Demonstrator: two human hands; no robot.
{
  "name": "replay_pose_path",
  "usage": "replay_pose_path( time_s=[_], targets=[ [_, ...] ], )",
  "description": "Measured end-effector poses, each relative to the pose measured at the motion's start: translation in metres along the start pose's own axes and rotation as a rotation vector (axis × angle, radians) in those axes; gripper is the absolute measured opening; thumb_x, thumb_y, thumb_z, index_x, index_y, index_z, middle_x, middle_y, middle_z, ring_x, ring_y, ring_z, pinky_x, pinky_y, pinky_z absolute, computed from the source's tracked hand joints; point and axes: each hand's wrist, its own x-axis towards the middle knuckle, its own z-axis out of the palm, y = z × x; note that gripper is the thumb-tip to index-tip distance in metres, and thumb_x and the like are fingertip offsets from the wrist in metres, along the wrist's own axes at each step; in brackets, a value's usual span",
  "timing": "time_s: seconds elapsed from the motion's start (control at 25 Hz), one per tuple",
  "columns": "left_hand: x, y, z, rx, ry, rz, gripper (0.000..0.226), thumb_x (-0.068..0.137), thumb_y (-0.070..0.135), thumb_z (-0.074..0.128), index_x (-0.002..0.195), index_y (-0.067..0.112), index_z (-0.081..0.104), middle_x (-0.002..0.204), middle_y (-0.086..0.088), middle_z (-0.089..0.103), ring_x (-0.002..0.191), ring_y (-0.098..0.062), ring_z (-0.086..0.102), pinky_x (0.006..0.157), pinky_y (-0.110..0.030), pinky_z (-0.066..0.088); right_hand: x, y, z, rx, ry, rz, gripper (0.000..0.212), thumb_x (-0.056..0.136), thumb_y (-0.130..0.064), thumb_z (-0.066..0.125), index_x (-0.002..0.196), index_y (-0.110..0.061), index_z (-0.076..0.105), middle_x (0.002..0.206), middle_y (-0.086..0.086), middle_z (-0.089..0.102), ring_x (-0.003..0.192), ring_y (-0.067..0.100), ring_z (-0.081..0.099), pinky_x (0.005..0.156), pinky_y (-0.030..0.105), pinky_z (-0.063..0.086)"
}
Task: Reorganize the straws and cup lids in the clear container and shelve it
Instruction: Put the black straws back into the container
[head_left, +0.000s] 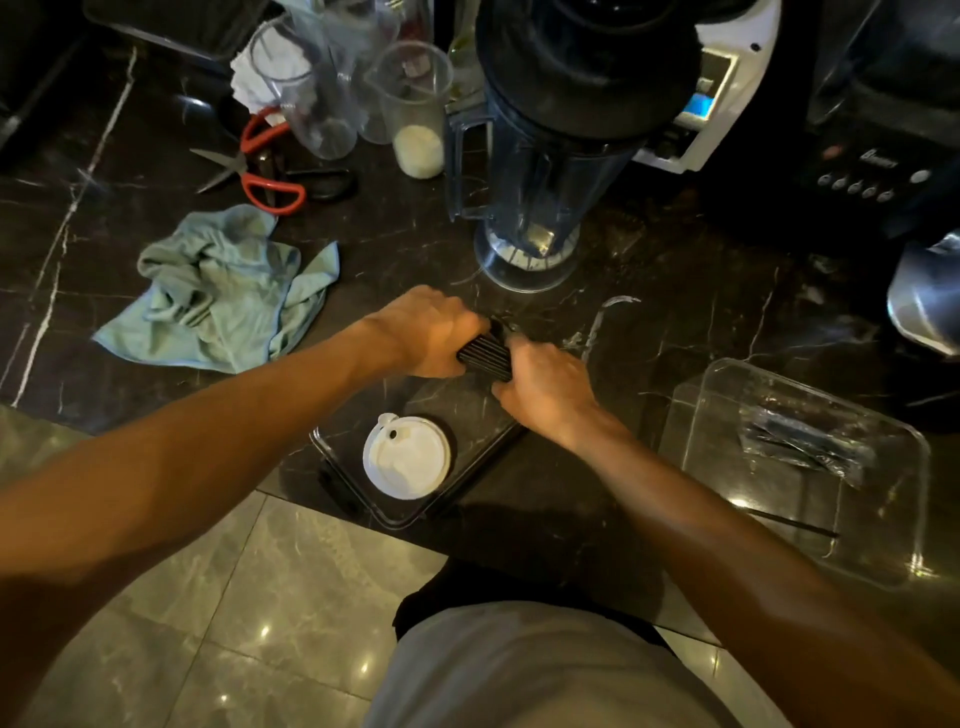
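Head view: bundle of thin black plastic straws (485, 355) gripped at both ends, left hand (426, 332) and right hand (545, 387) curled round it, over the clear plastic container (332, 478). Light, slippery, apt to splay; hold near the ends. White round cup lids (406, 457) lie below the grip. Clear lid (883, 561) sits right. Black marble counter (104, 208), dim room.

Both bare forearms reach forward and converge. The left hand (426, 332) and right hand (545, 387) sit close together, fingers curled, each gripping one bundle of black straws (485, 356) between them.
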Motion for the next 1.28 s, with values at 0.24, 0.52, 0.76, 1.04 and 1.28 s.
replay_pose_path(
  time_s=[0.24, 0.52, 0.76, 1.04, 1.28],
  targets=[
    [0.037, 0.068, -0.053, -0.001, 0.090, 0.128, 0.022, 0.087, 0.038, 0.066, 0.101, 0.022, 0.066, 0.088, -0.002, 0.072, 0.081, -0.027, 0.070, 0.069, -0.030, 0.041, -0.029, 0.069, -0.070, 0.039, -0.041, 0.007, 0.030, 0.084, -0.035, 0.072, 0.111, -0.024, 0.064, 0.097, 0.003, 0.073, 0.092, 0.029, 0.070, 0.068, 0.032, 0.045],
    [0.111, 0.197, -0.067, -0.011, 0.013, 0.286, 0.035, 0.088, 0.031, 0.064, 0.122, 0.023, 0.057, 0.108, -0.003, 0.073, 0.095, -0.026, 0.070, 0.071, -0.030, 0.037, -0.102, 0.192, -0.123, -0.010, -0.069, 0.164, 0.026, 0.081, -0.038, 0.068, 0.107, -0.031, 0.066, 0.090, -0.006, 0.071, 0.084, 0.021, 0.069, 0.064, 0.033, 0.052],
    [0.154, 0.278, -0.043, -0.113, -0.038, 0.394, 0.037, 0.089, 0.027, 0.066, 0.125, 0.021, 0.057, 0.111, -0.003, 0.072, 0.096, -0.024, 0.069, 0.072, -0.028, 0.039, -0.155, 0.266, -0.124, 0.048, -0.130, 0.220, 0.031, 0.087, -0.048, 0.071, 0.113, -0.033, 0.068, 0.108, -0.004, 0.074, 0.099, 0.020, 0.068, 0.087, 0.043, 0.057],
    [0.161, 0.312, 0.011, -0.365, -0.240, 0.297, 0.038, 0.091, 0.018, 0.071, 0.127, 0.020, 0.057, 0.108, -0.001, 0.070, 0.089, -0.016, 0.069, 0.075, -0.031, 0.061, -0.166, 0.298, -0.095, -0.076, -0.280, 0.216, 0.017, 0.093, -0.032, 0.064, 0.108, -0.025, 0.065, 0.091, -0.005, 0.065, 0.090, 0.020, 0.067, 0.073, 0.031, 0.043],
    [0.158, 0.308, 0.028, -0.434, -0.304, 0.243, 0.038, 0.092, 0.014, 0.070, 0.128, 0.016, 0.059, 0.112, -0.001, 0.068, 0.098, -0.016, 0.069, 0.081, -0.025, 0.057, -0.161, 0.293, -0.082, -0.181, -0.286, 0.119, 0.019, 0.092, -0.024, 0.064, 0.111, -0.022, 0.064, 0.098, -0.001, 0.066, 0.091, 0.022, 0.065, 0.080, 0.034, 0.050]
  ],
)
